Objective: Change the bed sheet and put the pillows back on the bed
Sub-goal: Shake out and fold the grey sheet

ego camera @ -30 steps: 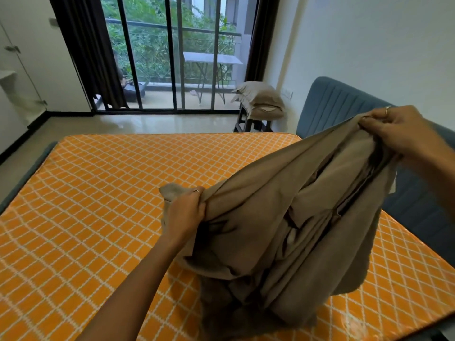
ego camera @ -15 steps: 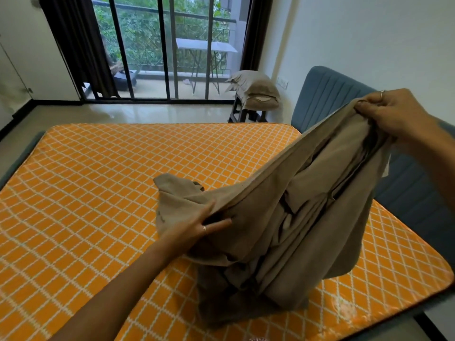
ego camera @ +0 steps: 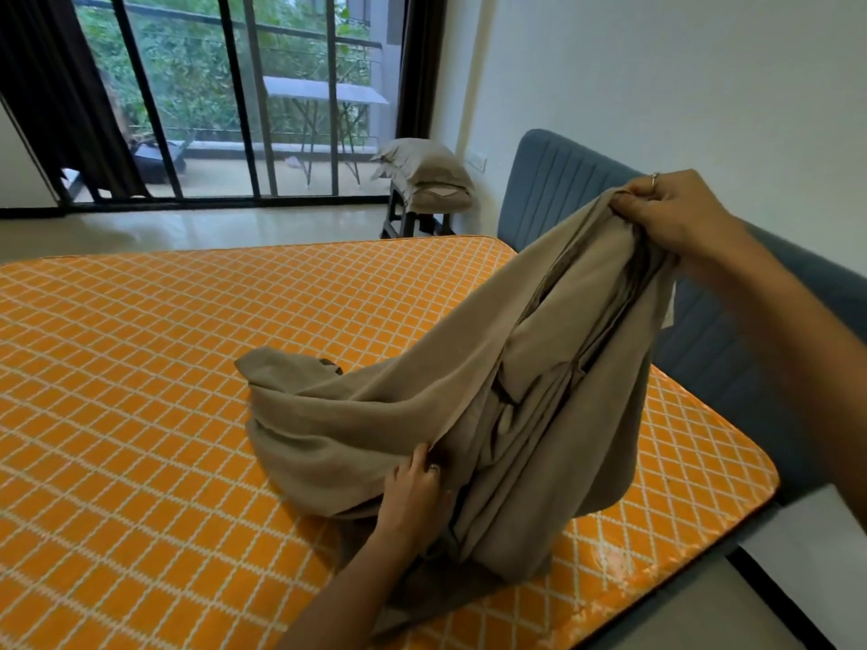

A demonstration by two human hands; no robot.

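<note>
1. A bunched taupe bed sheet (ego camera: 469,415) is held above a bare orange mattress (ego camera: 140,391) printed with a white lattice; the lower folds of the sheet are heaped on the mattress near its near right corner.
2. The upper edge of the sheet is pinched in the right hand (ego camera: 675,218), fingers curled over the gathered cloth, and is lifted well above the mattress, in front of the blue headboard (ego camera: 563,190). A ring is seen on one finger of that hand.
3. A lower fold of the sheet is gripped by the left hand (ego camera: 415,490), low over the mattress; the fingertips are tucked into the cloth and a ring is partly visible.
4. Between the two hands the sheet is stretched in a slanting drape, with layered folds hanging on the headboard side of the mattress.
5. Two pillows (ego camera: 424,180) in matching taupe cases are stacked on a dark stool (ego camera: 403,218) beyond the far corner of the mattress, beside the headboard.
6. Beyond the far edge of the mattress, a glazed sliding door (ego camera: 244,96) with dark frames is flanked by dark curtains (ego camera: 42,86); a folding table (ego camera: 323,93) and greenery are seen outside on the balcony.
</note>
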